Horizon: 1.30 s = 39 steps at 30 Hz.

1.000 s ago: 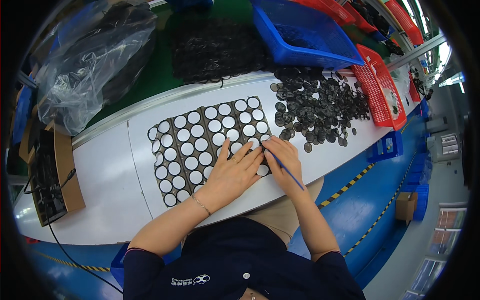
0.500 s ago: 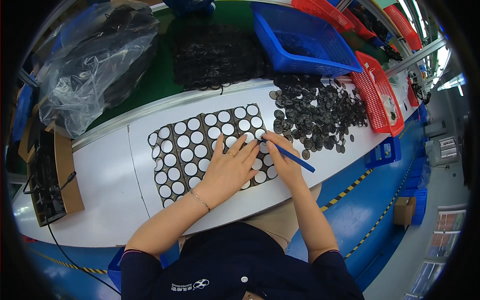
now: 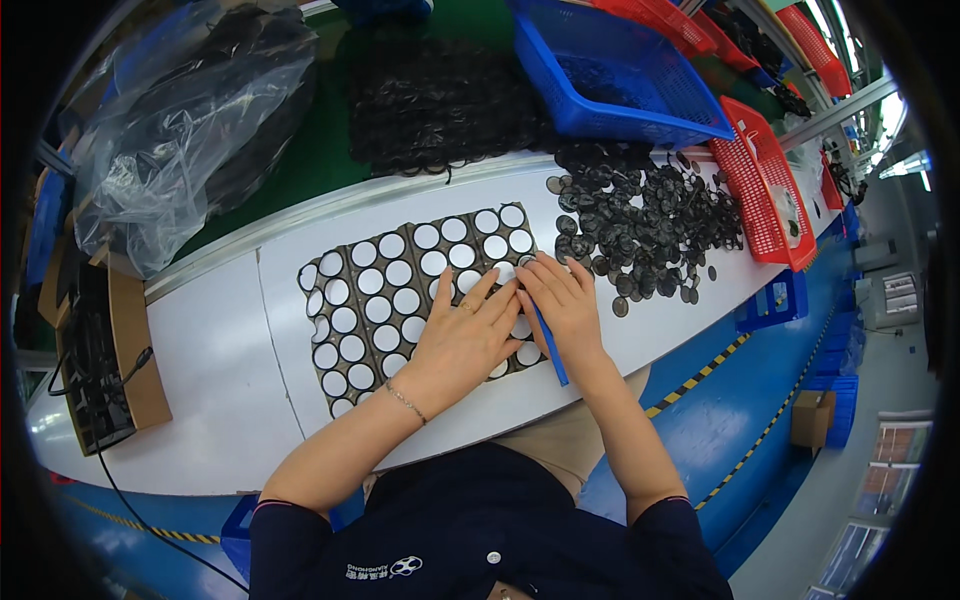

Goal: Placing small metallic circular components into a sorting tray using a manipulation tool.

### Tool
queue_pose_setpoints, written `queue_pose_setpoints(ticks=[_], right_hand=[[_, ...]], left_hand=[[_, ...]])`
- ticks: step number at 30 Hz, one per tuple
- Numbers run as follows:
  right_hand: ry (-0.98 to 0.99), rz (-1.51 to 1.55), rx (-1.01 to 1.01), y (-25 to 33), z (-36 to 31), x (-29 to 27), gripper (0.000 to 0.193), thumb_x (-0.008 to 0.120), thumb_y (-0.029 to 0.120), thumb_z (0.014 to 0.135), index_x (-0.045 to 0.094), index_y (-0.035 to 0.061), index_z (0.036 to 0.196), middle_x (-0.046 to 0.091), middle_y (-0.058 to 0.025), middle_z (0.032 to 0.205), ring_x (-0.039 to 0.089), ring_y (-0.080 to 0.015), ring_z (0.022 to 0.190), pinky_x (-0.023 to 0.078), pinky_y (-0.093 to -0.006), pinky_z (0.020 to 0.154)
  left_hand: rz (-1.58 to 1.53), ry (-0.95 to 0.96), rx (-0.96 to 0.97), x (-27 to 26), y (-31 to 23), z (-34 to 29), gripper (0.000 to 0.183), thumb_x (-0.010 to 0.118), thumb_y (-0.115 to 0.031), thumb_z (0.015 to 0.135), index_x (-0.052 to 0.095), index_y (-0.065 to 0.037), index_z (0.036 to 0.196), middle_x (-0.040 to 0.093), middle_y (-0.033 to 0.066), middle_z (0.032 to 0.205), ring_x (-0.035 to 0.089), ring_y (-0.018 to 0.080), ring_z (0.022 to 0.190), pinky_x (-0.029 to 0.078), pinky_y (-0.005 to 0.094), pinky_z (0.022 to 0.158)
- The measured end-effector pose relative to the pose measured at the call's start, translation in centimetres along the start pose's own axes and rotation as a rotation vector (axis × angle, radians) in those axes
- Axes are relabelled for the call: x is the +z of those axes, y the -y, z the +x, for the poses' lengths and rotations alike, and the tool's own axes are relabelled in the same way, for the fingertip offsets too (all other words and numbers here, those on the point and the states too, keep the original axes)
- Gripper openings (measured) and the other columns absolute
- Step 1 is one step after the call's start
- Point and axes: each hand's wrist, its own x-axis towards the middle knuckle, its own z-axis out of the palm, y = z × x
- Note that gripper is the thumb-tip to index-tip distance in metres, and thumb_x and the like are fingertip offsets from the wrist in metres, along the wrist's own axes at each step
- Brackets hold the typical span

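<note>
A dark tray [image 3: 351, 290] lies on the white table, with rows of round white discs [image 3: 377, 309] set in it. My left hand [image 3: 460, 340] rests flat across its right half, fingers spread over the discs. Beside it, my right hand [image 3: 568, 310] has its fingertips on the tray's right edge, close to my left fingertips. A slim blue pen-like tool [image 3: 553, 357] is held in my right hand, its lower end pointing toward me. What lies under my right fingertips is mostly hidden.
Dark round pieces [image 3: 640, 215] lie heaped right of the tray. Behind stand a blue basket [image 3: 640, 125] and a bundle of black material [image 3: 435, 115]; a red basket [image 3: 765, 190] is at right. Clear plastic bags [image 3: 200, 150] and an open cardboard box [image 3: 140, 350] sit left.
The blue tool has swung from pointing outward right to pointing down toward me. My right fingers have stretched forward onto the tray's right edge. My left hand stays nearly in place.
</note>
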Motion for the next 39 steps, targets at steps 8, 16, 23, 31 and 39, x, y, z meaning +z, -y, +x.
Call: queue_pose_setpoints(ticks=[8, 16, 23, 31, 39], right_hand=[[-0.214, 0.232, 0.443, -4.3, 2.8, -0.8, 0.021, 0.065, 0.011, 0.097, 0.070, -0.0002, 0.114, 0.073, -0.0180, 0.110, 0.068, -0.0327, 0.108, 0.048, -0.0412, 0.098], [-0.030, 0.676, 0.481, -1.1, 2.5, 1.3, 0.019, 0.066, 0.012, 0.096, 0.074, 0.0016, 0.110, 0.074, -0.0161, 0.111, 0.067, -0.0310, 0.112, 0.050, -0.0399, 0.098], [-0.023, 0.666, 0.489, -1.1, 2.4, 1.6, 0.018, 0.067, 0.011, 0.095, 0.075, 0.0024, 0.108, 0.074, -0.0156, 0.111, 0.067, -0.0313, 0.112, 0.050, -0.0399, 0.098], [-0.023, 0.652, 0.478, -1.2, 2.2, 1.8, 0.017, 0.067, 0.011, 0.095, 0.075, 0.0029, 0.108, 0.074, -0.0151, 0.112, 0.066, -0.0312, 0.113, 0.049, -0.0412, 0.099], [-0.010, 0.280, 0.201, -0.7, 2.3, 1.8, 0.022, 0.069, 0.011, 0.092, 0.072, 0.0036, 0.113, 0.073, -0.0135, 0.114, 0.065, -0.0299, 0.118, 0.044, -0.0446, 0.105]], left_hand=[[-0.086, -0.071, -0.041, -0.4, 0.2, 0.7, 0.051, 0.067, -0.035, 0.094, 0.060, -0.007, 0.136, 0.055, 0.0057, 0.145, 0.044, 0.0268, 0.141, 0.027, 0.0641, 0.115], [-0.016, -0.116, -0.099, 0.8, 1.7, 0.9, 0.058, 0.064, -0.042, 0.095, 0.057, -0.008, 0.141, 0.052, 0.0030, 0.149, 0.038, 0.0263, 0.145, 0.025, 0.0659, 0.115], [-0.020, -0.090, -0.101, 0.7, 1.8, 0.8, 0.058, 0.064, -0.042, 0.095, 0.057, -0.008, 0.141, 0.052, 0.0033, 0.150, 0.036, 0.0268, 0.146, 0.023, 0.0668, 0.116], [-0.033, -0.108, -0.094, 0.8, 1.8, 0.8, 0.058, 0.065, -0.042, 0.094, 0.057, -0.008, 0.141, 0.051, 0.0038, 0.150, 0.037, 0.0276, 0.145, 0.022, 0.0676, 0.116], [-0.042, -0.095, -0.102, 0.8, 1.9, 0.7, 0.057, 0.066, -0.041, 0.094, 0.057, -0.008, 0.140, 0.051, 0.0042, 0.151, 0.037, 0.0280, 0.145, 0.023, 0.0678, 0.115]])
